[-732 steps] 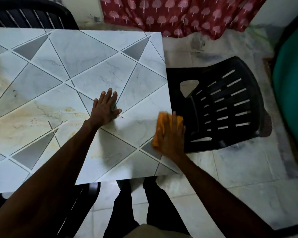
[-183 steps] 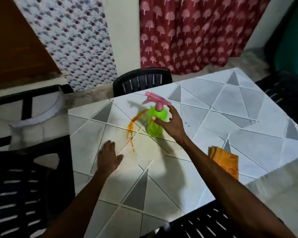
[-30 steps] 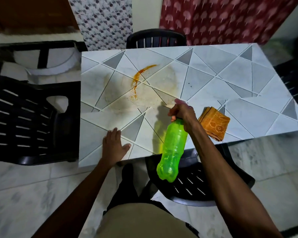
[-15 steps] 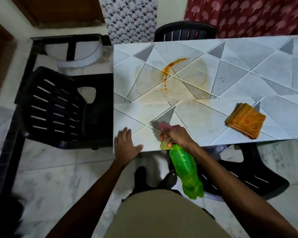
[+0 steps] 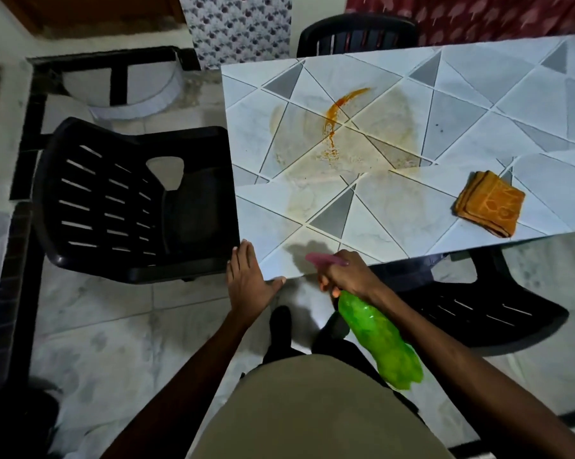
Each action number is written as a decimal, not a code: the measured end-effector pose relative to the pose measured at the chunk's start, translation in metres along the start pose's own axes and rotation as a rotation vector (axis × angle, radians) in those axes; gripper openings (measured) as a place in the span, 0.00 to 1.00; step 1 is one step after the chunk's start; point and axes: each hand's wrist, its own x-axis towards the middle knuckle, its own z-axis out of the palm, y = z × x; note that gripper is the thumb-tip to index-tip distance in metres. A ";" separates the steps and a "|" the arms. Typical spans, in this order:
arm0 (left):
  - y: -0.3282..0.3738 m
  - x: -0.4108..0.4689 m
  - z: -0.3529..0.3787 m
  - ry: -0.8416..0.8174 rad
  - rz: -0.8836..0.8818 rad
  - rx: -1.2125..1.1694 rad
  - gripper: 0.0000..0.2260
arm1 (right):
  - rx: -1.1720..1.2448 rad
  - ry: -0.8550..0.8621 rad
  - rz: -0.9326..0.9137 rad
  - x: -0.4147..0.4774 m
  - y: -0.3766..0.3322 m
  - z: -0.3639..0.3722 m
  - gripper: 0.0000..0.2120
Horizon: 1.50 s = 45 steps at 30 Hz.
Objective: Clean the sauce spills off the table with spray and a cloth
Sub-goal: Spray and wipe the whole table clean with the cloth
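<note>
Head view: orange sauce streak (image 5: 337, 119) unwiped on table (image 5: 478, 104) amid a wet-looking patch, folded cloth (image 5: 490, 202) idle near front edge, right hand (image 5: 347, 274) gripping green spray bottle (image 5: 380, 339), left hand (image 5: 248, 281) flat on corner; wiping remains.

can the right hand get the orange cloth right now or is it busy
Probably not yet: the right hand grips the spray bottle, so it is occupied. The cloth lies folded on the table to its right with nothing on it or in between; bottle set down, the way looks free.
</note>
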 end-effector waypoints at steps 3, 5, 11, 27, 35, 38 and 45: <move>0.001 0.003 -0.002 -0.031 0.039 0.007 0.52 | -0.031 -0.060 0.013 -0.014 0.012 -0.012 0.16; 0.004 0.006 -0.002 -0.056 0.070 0.010 0.53 | -0.046 -0.086 0.007 -0.024 0.021 -0.018 0.20; 0.036 0.017 0.007 -0.087 0.191 0.032 0.55 | 0.148 0.282 0.088 -0.043 0.046 -0.055 0.11; 0.164 0.024 0.057 -0.264 0.381 0.165 0.47 | 0.503 0.591 0.149 -0.098 0.109 -0.181 0.16; 0.163 0.012 0.068 -0.179 0.265 0.256 0.49 | 0.140 0.247 0.105 -0.091 0.118 -0.161 0.17; 0.153 0.009 0.063 -0.158 0.163 0.248 0.50 | 0.066 0.095 0.081 -0.086 0.107 -0.156 0.11; 0.118 -0.004 0.059 -0.112 0.032 0.168 0.46 | -0.022 0.160 0.057 -0.067 0.091 -0.164 0.10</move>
